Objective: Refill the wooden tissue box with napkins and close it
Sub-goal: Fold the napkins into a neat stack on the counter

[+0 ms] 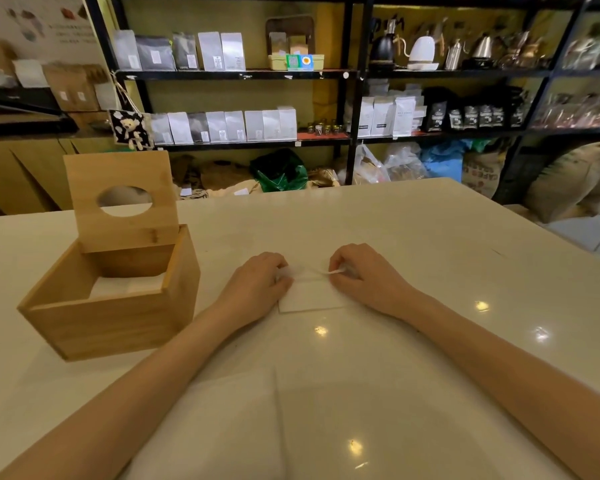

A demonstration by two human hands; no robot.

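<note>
Wooden tissue box [113, 303]: it sits on the tabletop [413, 237] to your left, well apart from your hands; one corner points toward you, so its sides run diagonally to the tabletop's near edge.
Lid [122, 199]: it stands open and nearly upright at the box's far side, its round hole facing you and its long edge running left to right.
Napkins in the box [127, 285]: a white stack lies flat inside, low against the right and far walls; you cannot tell how many there are.
Napkin on the tabletop [310, 296]: a white rectangle lies flat between your hands, its long axis running left to right; its far edge is lifted off the tabletop and its near edge lies square toward you.
Left hand [257, 289]: palm down at the napkin's left far corner, fingers curled in and pinching the lifted edge.
Right hand [364, 275]: palm down at the napkin's right far corner, fingers narrow, pinching a thin raised strip of the napkin.
Large white sheet [243, 420]: it lies flat close to you between your forearms, one straight edge running away from you; you cannot tell what it is.
Shelves [236, 75]: black racks behind the tabletop hold pale bags, dark bags and kettles [420, 51].
</note>
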